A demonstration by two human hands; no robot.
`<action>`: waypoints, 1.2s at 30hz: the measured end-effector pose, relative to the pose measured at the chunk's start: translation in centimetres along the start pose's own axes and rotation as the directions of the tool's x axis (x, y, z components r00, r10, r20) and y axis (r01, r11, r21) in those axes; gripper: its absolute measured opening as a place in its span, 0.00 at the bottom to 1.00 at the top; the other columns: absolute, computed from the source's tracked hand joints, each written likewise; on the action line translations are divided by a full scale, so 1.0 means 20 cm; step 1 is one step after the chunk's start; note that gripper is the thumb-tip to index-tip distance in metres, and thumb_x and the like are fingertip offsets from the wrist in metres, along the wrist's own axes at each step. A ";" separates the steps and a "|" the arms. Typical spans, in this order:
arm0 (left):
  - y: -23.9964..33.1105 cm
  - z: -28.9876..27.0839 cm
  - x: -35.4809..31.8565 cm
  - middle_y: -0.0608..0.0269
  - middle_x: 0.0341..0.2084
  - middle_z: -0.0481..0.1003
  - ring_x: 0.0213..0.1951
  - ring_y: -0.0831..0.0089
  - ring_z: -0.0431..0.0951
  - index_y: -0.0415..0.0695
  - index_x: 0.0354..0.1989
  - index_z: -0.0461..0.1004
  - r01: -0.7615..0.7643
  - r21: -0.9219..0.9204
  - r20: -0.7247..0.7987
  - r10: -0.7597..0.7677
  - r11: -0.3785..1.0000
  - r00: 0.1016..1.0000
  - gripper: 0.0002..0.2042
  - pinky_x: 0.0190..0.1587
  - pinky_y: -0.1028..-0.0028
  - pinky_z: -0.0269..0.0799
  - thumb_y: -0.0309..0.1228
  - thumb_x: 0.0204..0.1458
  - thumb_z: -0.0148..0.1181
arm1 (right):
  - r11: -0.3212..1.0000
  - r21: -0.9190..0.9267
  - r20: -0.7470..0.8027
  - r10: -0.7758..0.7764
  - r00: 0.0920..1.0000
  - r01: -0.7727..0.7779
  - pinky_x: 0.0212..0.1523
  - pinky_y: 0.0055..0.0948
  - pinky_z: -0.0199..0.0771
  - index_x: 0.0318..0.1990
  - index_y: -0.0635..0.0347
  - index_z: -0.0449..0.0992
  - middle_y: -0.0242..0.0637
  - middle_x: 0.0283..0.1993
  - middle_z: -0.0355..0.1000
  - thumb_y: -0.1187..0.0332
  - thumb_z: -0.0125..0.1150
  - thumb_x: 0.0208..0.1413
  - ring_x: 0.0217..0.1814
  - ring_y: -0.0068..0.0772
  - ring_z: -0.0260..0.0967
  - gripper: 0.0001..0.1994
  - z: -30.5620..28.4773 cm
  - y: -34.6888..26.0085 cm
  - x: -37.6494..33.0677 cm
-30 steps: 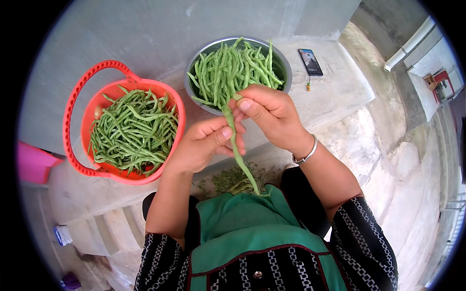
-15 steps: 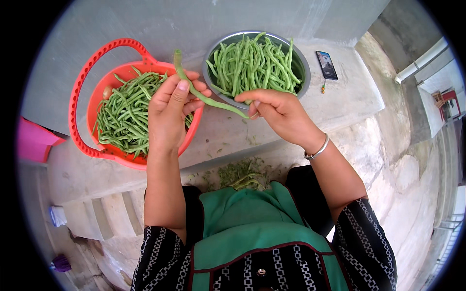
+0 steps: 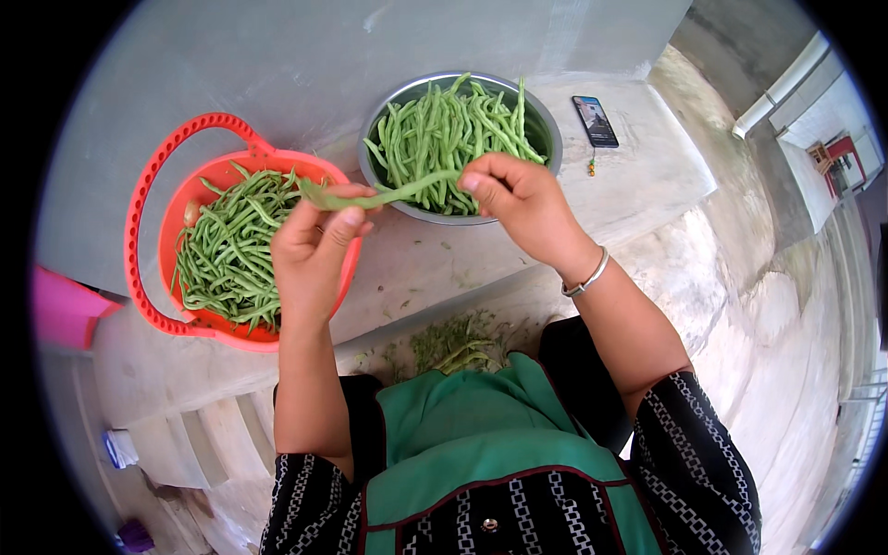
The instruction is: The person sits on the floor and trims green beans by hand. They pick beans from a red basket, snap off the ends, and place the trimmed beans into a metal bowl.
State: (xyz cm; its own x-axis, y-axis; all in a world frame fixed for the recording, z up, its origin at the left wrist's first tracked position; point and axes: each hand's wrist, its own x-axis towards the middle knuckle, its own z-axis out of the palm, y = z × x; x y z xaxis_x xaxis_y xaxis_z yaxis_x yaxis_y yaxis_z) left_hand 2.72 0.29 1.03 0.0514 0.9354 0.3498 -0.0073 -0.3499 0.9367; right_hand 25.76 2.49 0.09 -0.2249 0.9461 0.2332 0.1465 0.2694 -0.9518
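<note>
A long green bean (image 3: pixel 398 193) stretches between my two hands. My left hand (image 3: pixel 319 231) is closed on its one end, thumb on top, in front of the red basket (image 3: pixel 348 268). At the other end my right hand (image 3: pixel 523 203) pinches the tip between thumb and fingers, by the near rim of the metal basin (image 3: pixel 553 120). Many green beans (image 3: pixel 231 250) lie in the basket, with a roundish pale brown thing (image 3: pixel 192 214) among them at its left. More green beans (image 3: pixel 453 134) are heaped in the basin, lying mostly lengthwise.
A phone (image 3: pixel 595 121) with a small charm lies on the concrete ledge (image 3: pixel 638 180), right of the basin. Bean scraps (image 3: pixel 453 342) are piled below the ledge, near my green apron (image 3: pixel 490 412). A pink container (image 3: pixel 69 305) stands at far left; a wall rises behind.
The bean has turned from steeply slanted to nearly level. My right hand has moved up its end, and my left hand has tilted. The whole view has shifted slightly.
</note>
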 end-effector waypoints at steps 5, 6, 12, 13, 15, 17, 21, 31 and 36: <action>-0.08 0.15 -0.09 0.61 0.35 0.76 0.36 0.78 0.75 0.36 0.39 0.75 -0.098 0.095 0.114 0.087 0.991 0.990 0.10 0.40 0.80 0.71 0.16 0.48 0.62 | 0.923 0.385 -0.115 0.070 0.991 -0.021 0.30 0.17 0.63 0.36 0.63 0.73 0.26 0.25 0.65 0.67 0.52 0.62 0.27 0.16 0.61 0.09 0.00 -0.03 0.01; -0.09 0.17 -0.09 0.61 0.36 0.76 0.36 0.78 0.75 0.36 0.39 0.75 -0.154 0.093 0.095 0.145 0.984 0.985 0.09 0.40 0.80 0.71 0.16 0.48 0.62 | 0.901 0.434 -0.130 0.079 0.988 -0.015 0.31 0.17 0.63 0.36 0.63 0.73 0.26 0.25 0.65 0.67 0.52 0.62 0.27 0.16 0.61 0.09 0.01 -0.04 0.01; -0.13 0.15 -0.06 0.57 0.38 0.77 0.37 0.74 0.77 0.35 0.40 0.74 -0.188 -0.019 -0.108 0.185 0.982 0.977 0.09 0.42 0.79 0.72 0.17 0.50 0.60 | 0.980 0.173 0.429 0.012 0.903 -0.095 0.41 0.23 0.69 0.41 0.63 0.74 0.31 0.35 0.73 0.65 0.54 0.61 0.36 0.21 0.68 0.10 0.04 0.00 -0.05; -0.13 0.14 -0.05 0.56 0.38 0.77 0.37 0.74 0.78 0.35 0.39 0.73 -0.125 -0.054 -0.132 0.117 0.991 0.984 0.08 0.43 0.78 0.72 0.17 0.51 0.60 | 0.999 0.037 0.601 -0.015 0.799 -0.009 0.43 0.24 0.70 0.42 0.63 0.75 0.32 0.38 0.74 0.64 0.54 0.61 0.39 0.22 0.70 0.11 0.05 0.01 -0.07; -0.14 0.15 -0.04 0.56 0.38 0.77 0.38 0.74 0.78 0.36 0.37 0.72 -0.093 -0.133 -0.153 0.072 0.987 0.986 0.07 0.43 0.78 0.73 0.17 0.50 0.60 | 0.958 -0.070 0.541 -0.199 0.817 0.279 0.43 0.27 0.71 0.44 0.60 0.75 0.31 0.40 0.73 0.63 0.54 0.60 0.41 0.22 0.70 0.11 0.09 0.07 -0.10; -0.16 0.16 -0.05 0.55 0.39 0.76 0.39 0.73 0.77 0.37 0.36 0.72 -0.114 -0.110 -0.155 0.096 0.987 0.983 0.07 0.44 0.77 0.73 0.18 0.50 0.61 | 0.988 0.031 0.442 -0.148 0.885 0.149 0.44 0.28 0.71 0.45 0.59 0.75 0.31 0.42 0.73 0.62 0.54 0.60 0.44 0.22 0.70 0.12 0.11 0.07 -0.09; -0.27 0.23 -0.08 0.54 0.41 0.76 0.42 0.68 0.77 0.39 0.37 0.71 -0.284 0.157 -0.042 0.294 0.946 0.955 0.11 0.45 0.73 0.73 0.19 0.45 0.65 | 0.814 0.465 0.308 0.221 0.925 -0.349 0.45 0.26 0.73 0.46 0.61 0.73 0.33 0.43 0.73 0.61 0.52 0.62 0.46 0.24 0.71 0.14 0.14 0.06 -0.08; -0.16 -0.06 0.04 0.56 0.41 0.76 0.41 0.67 0.76 0.40 0.45 0.73 -0.109 0.506 0.027 0.110 0.856 0.994 0.15 0.46 0.70 0.72 0.22 0.47 0.63 | 0.986 -0.070 -0.219 0.134 0.967 -0.152 0.34 0.18 0.69 0.45 0.59 0.76 0.25 0.30 0.71 0.60 0.46 0.64 0.30 0.16 0.66 0.15 -0.34 0.29 0.29; -0.18 -0.48 0.06 0.54 0.37 0.77 0.38 0.67 0.78 0.40 0.45 0.74 0.129 0.627 -0.198 -0.003 0.768 0.980 0.12 0.41 0.70 0.73 0.23 0.51 0.58 | 0.875 -0.456 -0.319 0.010 0.948 -0.163 0.49 0.30 0.69 0.50 0.64 0.73 0.47 0.42 0.75 0.58 0.47 0.61 0.47 0.39 0.72 0.20 -0.56 0.61 0.55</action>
State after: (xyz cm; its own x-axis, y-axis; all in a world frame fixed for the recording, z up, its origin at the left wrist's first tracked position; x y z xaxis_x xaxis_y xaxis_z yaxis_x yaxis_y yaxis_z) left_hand -6.85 3.15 -1.76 -0.1474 0.9279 0.3424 0.6270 -0.1801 0.7579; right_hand 35.81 18.13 -6.86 0.0962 0.9567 0.2746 0.6043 0.1631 -0.7799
